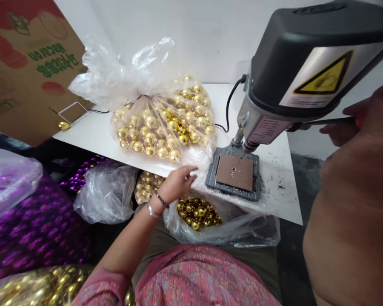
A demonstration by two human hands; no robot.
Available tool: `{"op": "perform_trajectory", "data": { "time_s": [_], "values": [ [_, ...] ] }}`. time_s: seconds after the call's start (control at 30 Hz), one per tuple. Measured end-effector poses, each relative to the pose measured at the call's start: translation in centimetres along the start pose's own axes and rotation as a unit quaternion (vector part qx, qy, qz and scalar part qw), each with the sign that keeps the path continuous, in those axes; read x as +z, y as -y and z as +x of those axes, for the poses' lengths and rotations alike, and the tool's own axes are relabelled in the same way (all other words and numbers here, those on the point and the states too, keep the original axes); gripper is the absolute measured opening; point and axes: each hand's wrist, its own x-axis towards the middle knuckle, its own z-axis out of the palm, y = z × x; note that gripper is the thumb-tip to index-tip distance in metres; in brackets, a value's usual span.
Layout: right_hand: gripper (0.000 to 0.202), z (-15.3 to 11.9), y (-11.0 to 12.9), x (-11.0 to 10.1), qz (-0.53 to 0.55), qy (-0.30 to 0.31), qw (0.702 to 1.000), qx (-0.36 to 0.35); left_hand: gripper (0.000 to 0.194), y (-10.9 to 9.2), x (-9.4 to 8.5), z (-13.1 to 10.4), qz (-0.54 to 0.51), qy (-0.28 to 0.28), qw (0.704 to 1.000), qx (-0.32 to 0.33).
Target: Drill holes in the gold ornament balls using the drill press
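Note:
My left hand hangs over the table's front edge, fingers loosely stretched and nothing visible in them. To its right stands a small drill press with a dark grey housing and a yellow warning sticker. Below its chuck, a brown square board with a small hole lies on the grey base. At the right edge my right hand is closed round the press's feed lever. Below my left hand, an open plastic bag holds shiny gold balls.
A tied clear bag of gold balls rests on the white table. A printed cardboard box stands at left, near a single gold ball. Bags of purple balls and gold balls fill the lower left. A black cable runs behind the press.

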Motion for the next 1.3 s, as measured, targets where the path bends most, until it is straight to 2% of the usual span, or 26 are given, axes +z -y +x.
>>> {"op": "perform_trajectory", "data": {
  "time_s": [0.1, 0.17, 0.23, 0.33, 0.4, 0.47, 0.57, 0.67, 0.77, 0.83, 0.87, 0.93, 1.03, 1.1, 1.17, 1.3],
  "values": [
    [0.029, 0.0, -0.1, -0.2, 0.002, 0.0, 0.999, -0.042, 0.035, 0.2, -1.6, 6.7, 0.089, -0.093, 0.99, -0.053],
    [0.027, 0.0, -0.3, -0.5, -0.015, -0.004, 0.998, -0.061, 0.038, 0.7, -2.6, 10.8, 0.15, -0.121, 0.976, -0.104],
    [0.025, 0.0, -0.4, -0.7, -0.035, -0.006, 0.998, -0.058, 0.039, 1.4, -3.4, 13.6, 0.215, -0.082, 0.962, -0.145],
    [0.029, -0.1, -0.5, -0.8, -0.049, 0.0, 0.997, -0.052, 0.036, 2.4, -3.9, 15.2, 0.288, 0.013, 0.945, -0.155],
    [0.032, -0.2, -0.5, -0.9, -0.046, 0.008, 0.997, -0.056, 0.036, 2.9, -3.7, 15.0, 0.309, 0.052, 0.941, -0.126],
    [0.034, -0.3, -0.5, -0.9, -0.048, 0.009, 0.997, -0.058, 0.042, 3.5, -3.4, 14.4, 0.317, 0.064, 0.942, -0.092],
    [0.033, -0.6, -0.3, -1.0, -0.051, 0.001, 0.997, -0.059, 0.051, 3.9, -3.0, 13.8, 0.311, 0.044, 0.946, -0.079],
    [0.033, -0.7, -0.2, -1.0, -0.041, 0.01, 0.997, -0.058, 0.052, 3.8, -3.0, 13.3, 0.273, 0.002, 0.959, -0.072],
    [0.033, -0.8, -0.1, -1.0, -0.035, 0.021, 0.998, -0.056, 0.056, 3.0, -2.9, 11.8, 0.141, -0.04, 0.988, -0.042],
    [0.035, -0.8, -0.1, -0.9, -0.031, 0.017, 0.998, -0.059, 0.06, 2.2, -2.3, 10.2, -0.018, -0.026, 0.999, -0.027],
    [0.036, -0.8, -0.1, -0.8, -0.029, 0.013, 0.998, -0.062, 0.061, 1.8, -1.7, 9.4, -0.109, -0.005, 0.994, -0.019],
    [0.036, -0.8, -0.1, -0.7, -0.021, 0.003, 0.998, -0.064, 0.062, 0.9, -0.1, 8.0, -0.274, 0.049, 0.96, 0.004],
    [0.032, -0.9, 0.1, -0.5, 0.003, 0.0, 0.998, -0.056, 0.06, -0.7, 2.6, 7.1, -0.414, 0.11, 0.903, 0.021],
    [0.03, -0.7, 0.5, -0.4, 0.017, 0.004, 0.999, -0.038, 0.058, -1.8, 3.9, 7.1, -0.441, 0.133, 0.887, 0.007],
    [0.031, -0.2, 1.1, -0.3, 0.016, 0.012, 1.0, -0.022, 0.055, -2.8, 4.6, 7.2, -0.437, 0.149, 0.887, -0.016],
    [0.032, 2.5, 2.2, 0.4, -0.03, 0.049, 0.998, -0.002, 0.05, -4.3, 4.6, 7.6, -0.427, 0.151, 0.889, -0.067]
  ]
}}
